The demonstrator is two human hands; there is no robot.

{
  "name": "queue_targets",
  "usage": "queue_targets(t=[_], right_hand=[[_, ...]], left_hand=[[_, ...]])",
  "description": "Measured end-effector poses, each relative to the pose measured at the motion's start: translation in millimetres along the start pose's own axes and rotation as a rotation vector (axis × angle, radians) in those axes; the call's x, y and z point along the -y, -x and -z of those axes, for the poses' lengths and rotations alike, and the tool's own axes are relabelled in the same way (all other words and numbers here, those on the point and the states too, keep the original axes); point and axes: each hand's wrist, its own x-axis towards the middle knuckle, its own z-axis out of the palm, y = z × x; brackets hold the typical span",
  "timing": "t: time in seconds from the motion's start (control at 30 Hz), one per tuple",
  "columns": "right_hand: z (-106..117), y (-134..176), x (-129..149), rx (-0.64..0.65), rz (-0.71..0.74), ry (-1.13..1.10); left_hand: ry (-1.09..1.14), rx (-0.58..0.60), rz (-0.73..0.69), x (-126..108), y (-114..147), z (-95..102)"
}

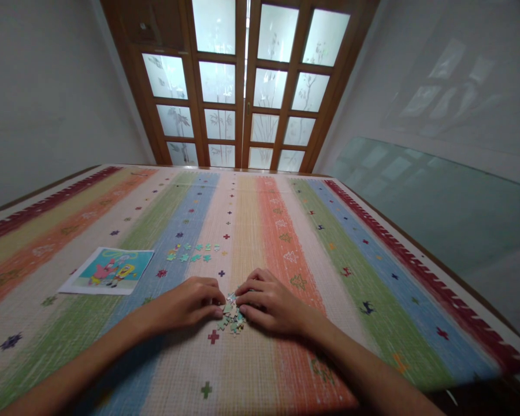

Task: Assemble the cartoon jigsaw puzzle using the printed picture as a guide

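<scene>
A small heap of jigsaw puzzle pieces (232,318) lies on the cloth between my two hands, teal and pale-backed ones mixed. My left hand (198,300) is at the heap's left edge, fingers curled in and thumb close to the index finger. Whatever may be between those fingertips is hidden. From the right, my right hand (268,300) rests its bent, slightly spread fingertips against the pieces. Farther off, several loose puzzle pieces (195,253) are laid out in rough rows. To the left lies a printed picture sheet (108,270) with a yellow and a pink cartoon figure on teal.
A striped, patterned tablecloth (260,370) covers the table. Wooden doors (247,86) with frosted panes stand beyond the far edge. A pale glass-like panel (437,202) is at the right side, against the wall.
</scene>
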Motion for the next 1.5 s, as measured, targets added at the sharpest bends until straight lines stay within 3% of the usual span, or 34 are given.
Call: queue_targets(t=[0.13, 0.3, 0.57, 0.87, 1.03, 1.13, 1.3, 1.5], right_hand=[[0, 0, 0, 0.0, 0.006, 0.0], [-1, 1, 0, -0.037, 0.009, -0.028], [-1, 0, -2, -0.003, -0.001, 0.001], [0, 1, -3, 0.002, 0.002, 0.015], [0, 1, -3, -0.017, 0.002, -0.016], [0, 1, -4, -0.025, 0.006, -0.018], [-1, 2, -4, -0.017, 0.014, 0.006], [-3, 2, -6, -0.035, 0.022, 0.002]], left_hand=[[-0.032, -0.113, -0.006, 9, -4, 8.6], [-0.087, -0.266, 0.092, 29, -19, 17.4], [-0.159, -0.333, 0.153, 50, -41, 22.1], [-0.247, -0.409, 0.148, 60, -39, 19.7], [-0.227, -0.499, 0.164, 53, -35, 20.8], [-0.16, -0.42, 0.141, 39, -26, 18.4], [-0.064, -0.126, 0.034, 10, -3, -0.9], [-0.04, -0.117, 0.06, -3, 10, -22.4]])
